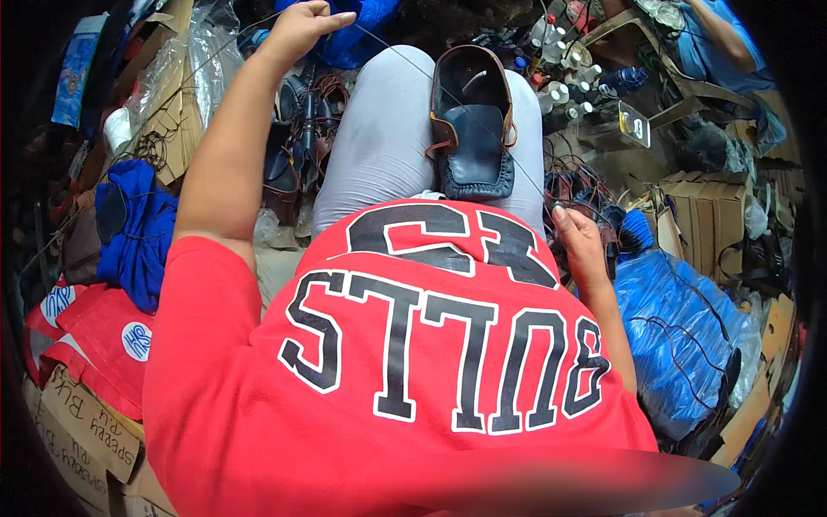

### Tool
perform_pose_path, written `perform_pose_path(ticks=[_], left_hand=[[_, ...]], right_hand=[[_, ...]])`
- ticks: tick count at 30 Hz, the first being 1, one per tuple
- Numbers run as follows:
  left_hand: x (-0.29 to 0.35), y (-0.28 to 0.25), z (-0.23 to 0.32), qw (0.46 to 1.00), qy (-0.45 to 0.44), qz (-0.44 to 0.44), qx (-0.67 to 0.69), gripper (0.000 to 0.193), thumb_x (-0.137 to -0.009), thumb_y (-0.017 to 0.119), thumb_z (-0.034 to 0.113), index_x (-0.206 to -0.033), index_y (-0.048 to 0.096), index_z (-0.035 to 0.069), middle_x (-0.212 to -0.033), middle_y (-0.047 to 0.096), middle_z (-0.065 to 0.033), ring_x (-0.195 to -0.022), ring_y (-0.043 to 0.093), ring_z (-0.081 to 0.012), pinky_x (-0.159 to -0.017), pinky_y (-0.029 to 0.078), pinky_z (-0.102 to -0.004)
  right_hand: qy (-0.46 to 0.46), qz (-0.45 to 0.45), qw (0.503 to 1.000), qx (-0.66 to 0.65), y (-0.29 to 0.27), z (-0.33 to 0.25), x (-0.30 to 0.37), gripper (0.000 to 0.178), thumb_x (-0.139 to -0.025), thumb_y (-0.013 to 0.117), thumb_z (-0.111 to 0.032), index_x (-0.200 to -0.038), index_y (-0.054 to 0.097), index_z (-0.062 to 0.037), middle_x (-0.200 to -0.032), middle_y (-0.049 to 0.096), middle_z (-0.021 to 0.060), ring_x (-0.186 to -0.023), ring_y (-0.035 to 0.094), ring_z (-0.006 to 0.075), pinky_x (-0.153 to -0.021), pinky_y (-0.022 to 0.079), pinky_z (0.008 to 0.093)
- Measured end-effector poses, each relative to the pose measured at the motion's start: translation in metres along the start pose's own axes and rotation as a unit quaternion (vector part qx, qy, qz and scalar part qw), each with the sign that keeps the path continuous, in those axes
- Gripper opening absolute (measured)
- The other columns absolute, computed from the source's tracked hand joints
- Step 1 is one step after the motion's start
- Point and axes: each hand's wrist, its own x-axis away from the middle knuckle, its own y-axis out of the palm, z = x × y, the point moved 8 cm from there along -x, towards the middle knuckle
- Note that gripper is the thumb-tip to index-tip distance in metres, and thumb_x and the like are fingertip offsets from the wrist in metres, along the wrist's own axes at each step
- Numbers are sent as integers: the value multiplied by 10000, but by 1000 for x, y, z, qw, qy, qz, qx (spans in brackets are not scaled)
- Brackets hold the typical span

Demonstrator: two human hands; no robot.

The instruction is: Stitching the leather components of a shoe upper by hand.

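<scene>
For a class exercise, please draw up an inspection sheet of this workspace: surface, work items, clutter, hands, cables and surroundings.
Surface: lap in grey trousers, bearing the dark shoe.
Work items: shoe open side up, puckered end toward the wearer; dark thread stretched across it.
Clutter: bottles, cardboard box, blue cloth, more shoes.
Hands: left hand raised, right hand lower, both closed on the thread.
Cables: none made out as electrical; thin dark cords lie over blue plastic.
Surroundings: another person's arm, upper right.
</scene>
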Motion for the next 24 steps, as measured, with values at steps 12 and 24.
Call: perform_pose_path(ticks=[12, 24], left_hand=[[23, -5, -25, 972, -101, 40, 207, 252, -890, 580, 370, -862, 614, 121, -630, 406, 69, -557, 390, -39, -481, 285, -213], [212, 99, 187, 851, 169, -477, 137, 401, -784, 682, 397, -742, 640, 0, -760, 605, -88, -728, 582, -176, -627, 437, -292]], right_hand=[[93, -127, 974, 163, -8, -22, 24, 338, -877, 578, -320, -848, 631, 13, -653, 516, 1, -660, 487, 114, -627, 402, 265], [-212, -36, 892, 398, 92, -212, -35, 231, -845, 598, -158, -739, 552, 42, -629, 499, 64, -666, 507, 118, -591, 375, 253]])
